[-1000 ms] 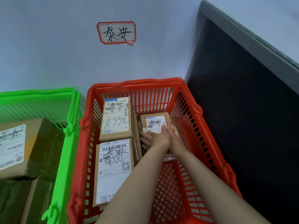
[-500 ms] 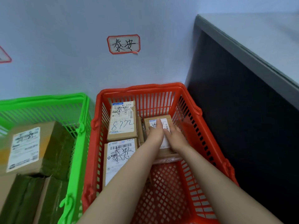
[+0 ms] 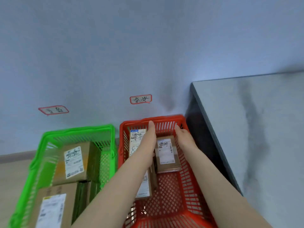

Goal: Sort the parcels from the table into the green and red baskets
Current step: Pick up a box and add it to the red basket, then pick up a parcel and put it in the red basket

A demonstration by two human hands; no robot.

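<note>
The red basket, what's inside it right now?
The red basket holds a small labelled parcel at right and a labelled box at back left. The left hand and its forearm cover most of another parcel nearer the camera.

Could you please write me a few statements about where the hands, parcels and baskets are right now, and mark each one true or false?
1. Both hands are over the red basket. True.
2. The left hand is gripping a parcel. False: it is open, fingers stretched towards the far rim, holding nothing.
3. The small parcel lies in the red basket between the two forearms. True.
4. The green basket has nothing in it. False: it holds cardboard boxes, including one with a white label.
5. The right hand rests on the grey table. False: it is over the red basket, open, near the far right corner.
</note>
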